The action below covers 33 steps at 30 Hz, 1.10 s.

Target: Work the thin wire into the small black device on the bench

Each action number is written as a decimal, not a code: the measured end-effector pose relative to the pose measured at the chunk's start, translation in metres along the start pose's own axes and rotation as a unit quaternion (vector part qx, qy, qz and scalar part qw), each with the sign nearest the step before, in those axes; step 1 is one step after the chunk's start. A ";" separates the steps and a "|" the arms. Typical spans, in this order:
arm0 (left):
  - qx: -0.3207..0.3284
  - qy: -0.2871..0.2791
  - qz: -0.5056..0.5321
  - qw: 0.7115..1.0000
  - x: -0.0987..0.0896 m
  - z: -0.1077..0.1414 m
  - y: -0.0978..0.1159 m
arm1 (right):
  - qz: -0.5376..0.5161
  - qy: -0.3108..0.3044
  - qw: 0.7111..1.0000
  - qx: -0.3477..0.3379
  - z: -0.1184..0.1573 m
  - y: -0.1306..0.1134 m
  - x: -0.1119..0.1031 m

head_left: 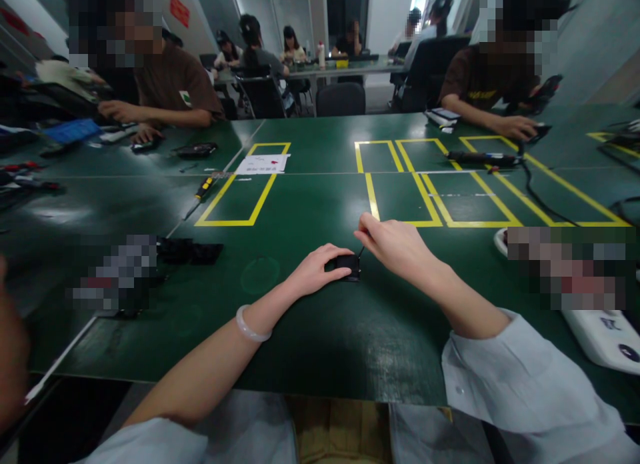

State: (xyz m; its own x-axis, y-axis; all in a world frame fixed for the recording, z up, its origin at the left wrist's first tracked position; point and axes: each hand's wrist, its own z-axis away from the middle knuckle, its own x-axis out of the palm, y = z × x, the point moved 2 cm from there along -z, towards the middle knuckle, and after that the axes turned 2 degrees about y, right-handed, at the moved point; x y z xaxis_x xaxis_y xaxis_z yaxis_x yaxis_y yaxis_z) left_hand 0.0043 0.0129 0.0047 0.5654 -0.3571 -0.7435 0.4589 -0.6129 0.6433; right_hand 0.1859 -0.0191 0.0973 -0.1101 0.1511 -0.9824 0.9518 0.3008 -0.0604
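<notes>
A small black box-like part (pixel 351 267) lies on the green table in front of me. My left hand (pixel 320 269) is closed around its left side, thumb along the near edge and fingers over the far one. Above its right edge, my right hand (pixel 387 241) is closed in a pinch. From those fingers a thin dark rod (pixel 361 252) slants down to the part's right side; its kind and any handle are hidden in my grip. A pale bangle circles my left wrist.
On the green table (pixel 310 331), yellow tape marks rectangles. A yellow-black screwdriver (pixel 204 188) and white paper (pixel 263 164) lie ahead to the left. A black cylindrical tool (pixel 484 159) with a cable and a white device (pixel 595 337) are rightward. Two people work across the table.
</notes>
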 end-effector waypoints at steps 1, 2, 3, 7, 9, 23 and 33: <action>0.000 -0.001 -0.001 1.000 0.000 0.000 0.000 | 0.001 0.000 1.000 -0.002 0.000 0.000 0.000; 0.000 0.000 -0.003 1.000 0.000 0.000 0.001 | -0.002 0.000 1.000 -0.005 0.000 0.000 0.000; 0.000 -0.001 -0.003 1.000 0.000 0.000 0.001 | -0.006 0.001 1.000 -0.008 0.000 0.000 0.000; 0.000 0.000 -0.001 1.000 0.000 0.000 0.001 | -0.025 0.003 1.000 -0.013 0.002 -0.002 -0.001; 0.000 0.001 -0.001 1.000 0.000 0.000 0.000 | -0.032 0.005 0.999 -0.013 0.002 -0.002 -0.002; -0.001 -0.002 0.001 1.000 -0.001 0.000 0.000 | -0.015 -0.003 1.000 -0.018 0.002 -0.003 -0.002; 0.001 -0.001 -0.002 1.000 0.000 0.000 -0.001 | -0.025 0.010 0.999 -0.022 0.003 -0.003 -0.002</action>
State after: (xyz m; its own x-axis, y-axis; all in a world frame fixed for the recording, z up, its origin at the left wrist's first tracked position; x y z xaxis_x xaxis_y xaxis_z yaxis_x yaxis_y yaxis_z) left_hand 0.0039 0.0132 0.0036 0.5625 -0.3561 -0.7462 0.4591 -0.6160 0.6401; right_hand 0.1837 -0.0232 0.0990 -0.1637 0.1542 -0.9744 0.9318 0.3486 -0.1014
